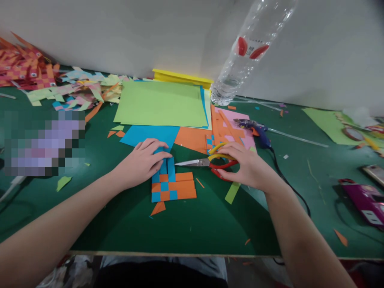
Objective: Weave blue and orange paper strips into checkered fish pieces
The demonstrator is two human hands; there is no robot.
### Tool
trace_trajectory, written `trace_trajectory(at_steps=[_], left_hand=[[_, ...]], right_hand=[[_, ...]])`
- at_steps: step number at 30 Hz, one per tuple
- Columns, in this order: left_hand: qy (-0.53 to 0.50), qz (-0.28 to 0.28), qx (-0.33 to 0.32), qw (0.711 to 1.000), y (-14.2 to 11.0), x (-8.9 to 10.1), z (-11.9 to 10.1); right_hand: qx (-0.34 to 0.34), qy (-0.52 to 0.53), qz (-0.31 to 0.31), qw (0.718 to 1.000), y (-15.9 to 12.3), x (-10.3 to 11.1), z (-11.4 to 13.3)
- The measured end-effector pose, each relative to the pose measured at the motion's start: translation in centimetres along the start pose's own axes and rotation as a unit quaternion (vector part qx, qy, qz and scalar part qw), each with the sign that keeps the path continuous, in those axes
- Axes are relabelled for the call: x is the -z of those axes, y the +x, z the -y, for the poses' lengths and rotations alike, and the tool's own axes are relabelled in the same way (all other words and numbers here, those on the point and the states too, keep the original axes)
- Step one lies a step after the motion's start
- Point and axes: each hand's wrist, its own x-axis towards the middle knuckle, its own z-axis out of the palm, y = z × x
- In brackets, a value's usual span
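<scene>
My left hand (147, 162) rests on the blue strips of a woven paper piece (180, 187), its bent fingers holding them against the table. Blue and orange strips cross there in a checkered pattern, with the orange ends pointing right and the blue ones running up under my fingers. In my right hand (246, 164) is a pair of scissors (195, 163) with yellow and red handles. The blades point left and look closed or nearly so, their tips just right of the blue strips. Below the woven piece lies an orange scrap (158, 208).
Stacked green sheets (162, 104) lie behind my hands, beside a tilted water bottle (249, 52). A blue glue gun (262, 136) with a black cord sits right. Woven paper pieces (27, 68) pile up far left, near a pixelated area. A purple device (364, 202) is far right.
</scene>
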Motion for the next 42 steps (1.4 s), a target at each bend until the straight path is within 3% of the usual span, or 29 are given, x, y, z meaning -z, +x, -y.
trace_trajectory(at_steps=[28,37,42], left_hand=[[0.004,-0.010,-0.005,1.000,0.02,-0.03,-0.10],[0.007,-0.045,-0.040,0.998,-0.07,0.29,0.07],[0.005,-0.029,-0.034,0.999,-0.12,0.22,0.17]], right_hand=[[-0.008,0.002,0.009,1.000,0.16,-0.73,0.17],[-0.014,-0.005,0.022,1.000,0.15,-0.75,0.07],[-0.010,0.006,0.000,1.000,0.03,-0.69,0.10]])
